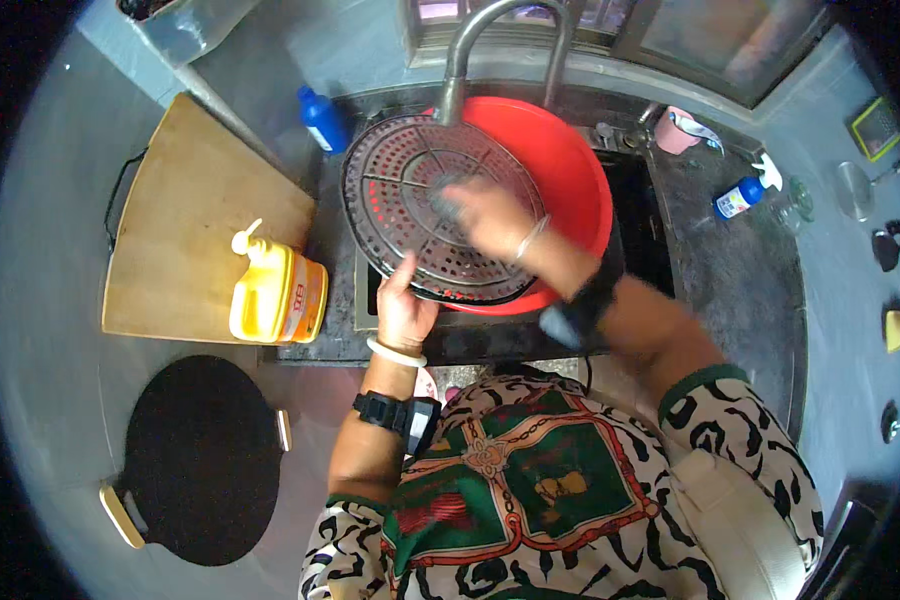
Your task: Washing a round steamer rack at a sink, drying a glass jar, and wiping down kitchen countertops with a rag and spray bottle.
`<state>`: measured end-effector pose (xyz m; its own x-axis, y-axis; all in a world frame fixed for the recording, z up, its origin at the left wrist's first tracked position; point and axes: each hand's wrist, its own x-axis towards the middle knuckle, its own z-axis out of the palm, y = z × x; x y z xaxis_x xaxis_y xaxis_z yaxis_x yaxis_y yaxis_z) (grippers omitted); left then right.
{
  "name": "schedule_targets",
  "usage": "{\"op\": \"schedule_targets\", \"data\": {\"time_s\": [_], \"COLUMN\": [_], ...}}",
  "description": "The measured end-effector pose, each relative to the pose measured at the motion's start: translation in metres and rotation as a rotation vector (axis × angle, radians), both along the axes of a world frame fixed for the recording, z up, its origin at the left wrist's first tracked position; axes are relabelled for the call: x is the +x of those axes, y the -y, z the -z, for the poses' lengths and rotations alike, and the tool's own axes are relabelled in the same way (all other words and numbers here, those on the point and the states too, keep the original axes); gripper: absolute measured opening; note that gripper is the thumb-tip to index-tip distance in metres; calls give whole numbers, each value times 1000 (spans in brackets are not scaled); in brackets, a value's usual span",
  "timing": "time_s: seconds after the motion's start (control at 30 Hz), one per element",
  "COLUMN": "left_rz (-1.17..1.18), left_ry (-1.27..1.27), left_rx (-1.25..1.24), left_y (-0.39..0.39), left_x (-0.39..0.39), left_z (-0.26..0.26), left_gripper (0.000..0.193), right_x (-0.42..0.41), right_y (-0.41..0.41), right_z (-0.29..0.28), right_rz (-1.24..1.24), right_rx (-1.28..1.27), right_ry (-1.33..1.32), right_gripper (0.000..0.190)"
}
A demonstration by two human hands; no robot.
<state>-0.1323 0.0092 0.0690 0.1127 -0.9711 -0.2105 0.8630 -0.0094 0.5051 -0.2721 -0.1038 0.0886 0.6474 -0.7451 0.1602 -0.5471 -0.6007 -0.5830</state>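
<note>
A round perforated metal steamer rack (401, 206) is tilted over a red plastic basin (574, 180). My left hand (406, 313) grips its near rim, with the thumb on the upper face. Against the middle of the rack, my right hand (489, 219) holds a grey scouring pad (444, 199); motion blurs both, so the pad's material is unclear. The basin sits in the dark sink (645, 217), partly covered by the rack. Above the rack's far edge stands a curved metal faucet (456, 71).
Left of the sink are a yellow pump jug (277, 292), a wooden board (187, 247) and a blue bottle (321, 120). A pink cup (675, 133) and a blue spray bottle (741, 196) stand right. A black round pan-like object (202, 457) is at lower left.
</note>
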Motion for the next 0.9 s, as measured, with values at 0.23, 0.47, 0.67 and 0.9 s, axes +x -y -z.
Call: {"op": "schedule_targets", "data": {"time_s": [0.23, 0.47, 0.67, 0.9], "left_rz": [55, 99, 150, 269], "left_ry": [-228, -142, -213, -351], "left_rx": [-52, -42, -114, -151], "left_y": [-2, 14, 14, 34], "left_x": [-8, 0, -4, 18], "left_z": [0, -2, 1, 22], "left_gripper": [43, 44, 46, 47], "right_x": [-51, 4, -48, 9], "right_y": [-10, -43, 1, -29], "right_z": [3, -9, 11, -27], "right_rz": [158, 12, -18, -191], "right_rx": [32, -184, -115, -335], "right_ry": [-222, 145, -117, 115], "right_gripper": [44, 33, 41, 46]}}
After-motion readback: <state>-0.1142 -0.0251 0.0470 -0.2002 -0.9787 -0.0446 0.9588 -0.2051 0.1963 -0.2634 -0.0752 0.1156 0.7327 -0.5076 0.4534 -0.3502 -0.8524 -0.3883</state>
